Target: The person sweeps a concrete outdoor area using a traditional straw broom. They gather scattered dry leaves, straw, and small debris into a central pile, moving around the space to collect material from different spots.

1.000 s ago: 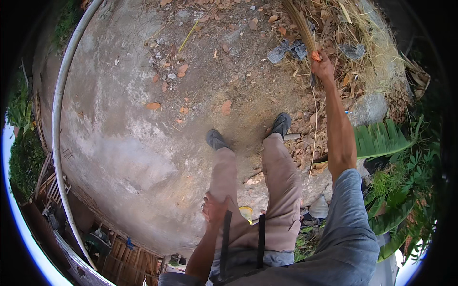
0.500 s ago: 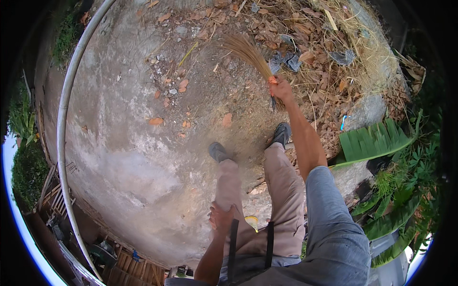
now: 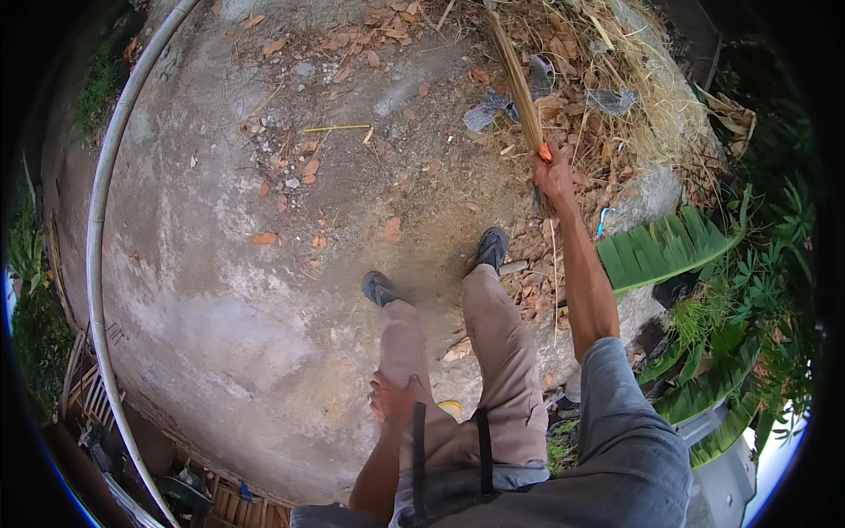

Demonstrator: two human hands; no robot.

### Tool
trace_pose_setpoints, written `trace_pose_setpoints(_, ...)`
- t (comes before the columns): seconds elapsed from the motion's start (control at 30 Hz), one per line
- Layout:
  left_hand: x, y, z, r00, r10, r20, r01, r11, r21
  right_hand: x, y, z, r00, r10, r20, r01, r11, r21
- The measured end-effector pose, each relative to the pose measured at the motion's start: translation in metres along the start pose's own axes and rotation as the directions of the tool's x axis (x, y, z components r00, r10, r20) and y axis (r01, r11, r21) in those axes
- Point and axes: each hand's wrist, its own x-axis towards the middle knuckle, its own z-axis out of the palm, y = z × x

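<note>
My right hand (image 3: 553, 176) is closed round the bound end of a stick broom (image 3: 518, 77), just below its orange tie. The broom's long thin bristles lie bunched together and point away from me, over the edge of a heap of dry leaves (image 3: 563, 44) and straw. Crumpled grey plastic scraps (image 3: 487, 113) lie beside the bristles. Lower down, my left hand (image 3: 394, 399) braces against my left trouser leg (image 3: 405, 343), its fingers bent round the cloth near the knee.
My sandalled feet (image 3: 491, 249) stand apart on rough concrete ground (image 3: 220, 264). Brown leaves and small stones are scattered ahead, with a yellow stalk (image 3: 337, 128). A curved pale pole (image 3: 95, 238) runs along the left. At right lie a banana leaf (image 3: 664, 251) and green plants (image 3: 766, 290).
The broom has swung rightward, from pointing left to pointing nearly straight ahead, and its fanned bristles now look narrow. The yellow stalk has turned to lie crosswise. My left hand stays on my leg.
</note>
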Motion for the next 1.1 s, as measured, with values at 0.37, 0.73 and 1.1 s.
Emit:
trace_pose_setpoints(0.37, 0.006, 0.019, -0.001, 0.995, 0.096, -0.004, -0.096, 0.992, 0.087, -0.138, 0.236, -0.069, 0.949, 0.23, -0.214, -0.266, 0.95, -0.162)
trace_pose_setpoints(0.73, 0.007, 0.044, -0.006, 0.999, 0.041, -0.02, -0.037, 0.986, 0.162, 0.034, 0.109, -0.205, 0.9, 0.168, -0.403, -0.358, 0.813, -0.459)
trace_pose_setpoints(1.1, 0.007, 0.045, 0.011, 0.998, 0.048, -0.028, -0.04, 0.97, 0.238, -0.266, 0.077, -0.109, 0.897, 0.439, 0.059, -0.436, 0.898, -0.059)
